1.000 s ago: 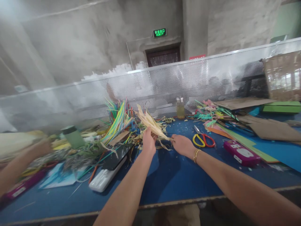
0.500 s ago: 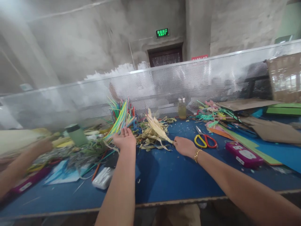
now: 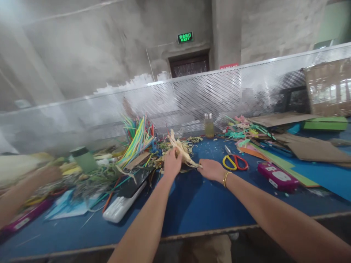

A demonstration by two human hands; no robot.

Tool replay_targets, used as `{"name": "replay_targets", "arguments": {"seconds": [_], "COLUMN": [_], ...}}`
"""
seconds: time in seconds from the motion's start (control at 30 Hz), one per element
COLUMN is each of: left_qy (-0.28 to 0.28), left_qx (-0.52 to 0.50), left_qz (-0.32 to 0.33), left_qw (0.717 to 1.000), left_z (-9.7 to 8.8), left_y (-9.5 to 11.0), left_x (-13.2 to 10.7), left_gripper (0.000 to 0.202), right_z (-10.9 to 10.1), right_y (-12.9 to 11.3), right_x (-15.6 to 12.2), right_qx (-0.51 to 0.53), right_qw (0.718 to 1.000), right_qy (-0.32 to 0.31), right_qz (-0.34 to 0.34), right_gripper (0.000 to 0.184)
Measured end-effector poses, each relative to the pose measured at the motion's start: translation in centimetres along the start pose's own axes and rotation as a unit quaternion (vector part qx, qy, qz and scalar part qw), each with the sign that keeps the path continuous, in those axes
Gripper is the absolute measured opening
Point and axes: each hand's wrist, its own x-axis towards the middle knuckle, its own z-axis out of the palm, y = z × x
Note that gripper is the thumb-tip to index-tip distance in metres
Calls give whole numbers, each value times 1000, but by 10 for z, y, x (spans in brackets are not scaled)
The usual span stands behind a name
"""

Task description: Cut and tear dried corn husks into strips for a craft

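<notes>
Moved: left hand point(image 3: 172, 162), from open and palm-up near the colored strips point(image 3: 138, 138) half a second ago, back to the husk bundle point(image 3: 184, 153).
Left hand state: fingers curled in, mostly closed, against the bundle's middle. Fingertips partly hidden; cannot tell if it grips or only touches.
Right hand state: right hand point(image 3: 211, 169) pinched closed on the narrow end of the bundle. Gold bracelet point(image 3: 225, 179) on that wrist.
Husk bundle position: mid-table, between the hands, at the near side of the loose husk pile. Narrow end points at the right hand, frayed end up and away to the left.
Right of hands: scissors point(image 3: 234, 160), one yellow and one red handle, lying just beside the right hand. Purple box point(image 3: 277, 176) farther right, near the colored sheets.
Left of hands: white case point(image 3: 124, 206) with a black flat item point(image 3: 135, 182) partly over it.
Behind: clear bottle point(image 3: 208, 126) standing by the mesh panel point(image 3: 192, 98).
Far left: another person's hand point(image 3: 51, 175), blurred, near a green bottle point(image 3: 83, 159).
Surface: blue table point(image 3: 203, 208), bare just in front of the hands.
</notes>
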Motion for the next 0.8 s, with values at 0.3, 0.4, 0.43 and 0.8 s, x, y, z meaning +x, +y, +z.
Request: {"name": "replay_targets", "arguments": {"seconds": [0.3,0.4,0.43,0.8], "left_qy": [-65,-170,-195,-230], "left_qx": [287,210,186,306], "left_qz": [229,203,182,259], "left_qw": [928,941,946,887], "left_z": [15,18,18,12], "left_y": [22,16,10,-26], "left_x": [-36,-32,-30,-12], "left_gripper": [49,27,21,14], "right_z": [-4,-2,-1,-4], "right_y": [-6,-9,-9,-3], "right_x": [-5,-5,-4,-1], "right_qx": [11,26,21,15], "right_qw": [998,995,995,989], "right_qy": [11,15,14,6], "right_qz": [-61,-92,-98,-149], "right_gripper": [31,34,34,36]}}
